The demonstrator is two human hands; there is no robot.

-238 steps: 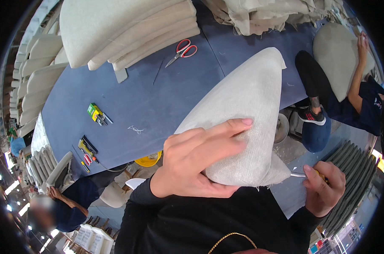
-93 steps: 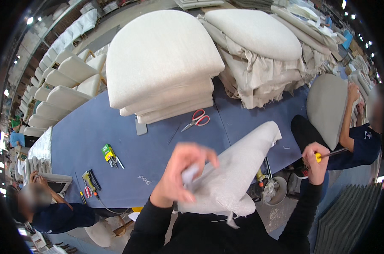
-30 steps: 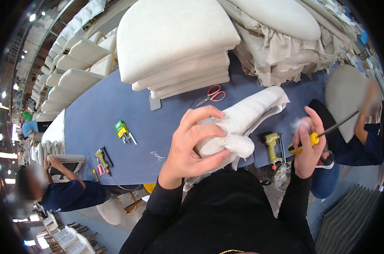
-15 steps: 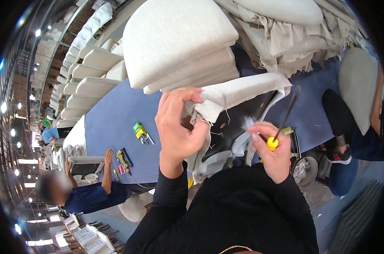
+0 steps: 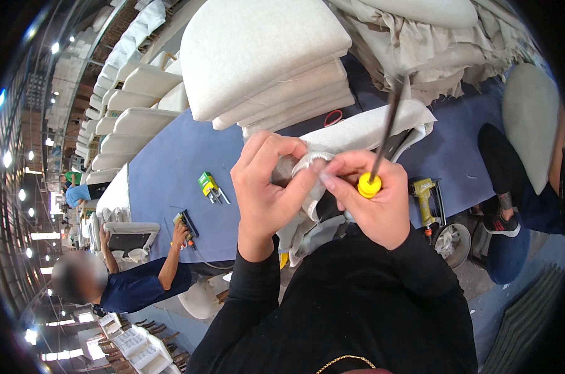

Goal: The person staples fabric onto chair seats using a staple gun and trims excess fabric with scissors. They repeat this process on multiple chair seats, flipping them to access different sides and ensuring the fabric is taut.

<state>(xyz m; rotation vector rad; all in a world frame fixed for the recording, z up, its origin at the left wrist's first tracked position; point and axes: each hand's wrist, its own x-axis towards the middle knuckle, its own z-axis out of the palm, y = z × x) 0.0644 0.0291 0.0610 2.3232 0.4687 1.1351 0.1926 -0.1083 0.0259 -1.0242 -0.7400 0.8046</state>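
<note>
A light cream upholstered piece (image 5: 360, 132) with loose fabric edges lies on the blue table in front of me. My left hand (image 5: 263, 196) is closed on its near corner, thumb and fingers pinching the fabric. My right hand (image 5: 382, 209) meets it there, its thumb and forefinger pressed together at the same corner; what they pinch is hidden. Held in that right hand is a screwdriver (image 5: 369, 186) with a yellow handle, its long dark shaft pointing up and away over the piece. Loose grey-white cloth (image 5: 307, 234) hangs below both hands.
Beyond my hands stands a stack of cream cushions (image 5: 263, 56). A yellow staple gun (image 5: 424, 198) lies right; a green-yellow box (image 5: 209, 184) lies left. Red-handled scissors (image 5: 333, 118) rest by the stack. A co-worker's hand (image 5: 181, 234) grips another staple gun (image 5: 187, 223). A bucket (image 5: 454, 243) stands right.
My right hand has moved left and up to the fabric corner, bringing the screwdriver; the white tuft by its fingers no longer shows. At left, the co-worker has taken hold of a staple gun.
</note>
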